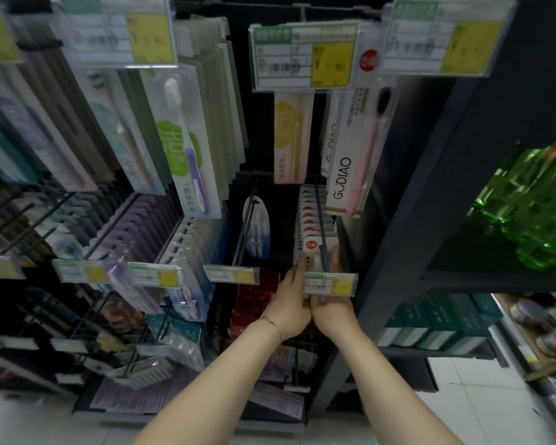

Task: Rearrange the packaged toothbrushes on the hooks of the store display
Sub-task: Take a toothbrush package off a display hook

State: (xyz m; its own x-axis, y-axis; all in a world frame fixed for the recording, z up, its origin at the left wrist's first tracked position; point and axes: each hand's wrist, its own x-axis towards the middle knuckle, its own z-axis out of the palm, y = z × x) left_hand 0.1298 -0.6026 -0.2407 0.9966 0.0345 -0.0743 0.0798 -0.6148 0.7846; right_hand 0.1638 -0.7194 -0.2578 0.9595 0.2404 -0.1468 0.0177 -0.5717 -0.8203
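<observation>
Two grips are up under the same hook: left grip [290, 295] and right grip [331, 305], wrists almost touching, both tucked below the price tag [330, 283]. The target is the front pack [315, 248], red and white, hanging at the near end of the hook [320, 216]. A row of matching packs [312, 213] is stacked behind it toward the back panel. Left fingers [300, 263] run up the pack's left edge and right fingers [336, 258] up its right edge, so the pack sits directly above and between them. Touching, yes; pinching, I cannot tell, because the tag hides thumbs and palms. The key line: the hook runs straight out toward the person, and the pack's long axis hangs down from it. Neither grip is nearer; it's dead level. Looks like any slide has to follow that rod, forward past the tag.
</observation>
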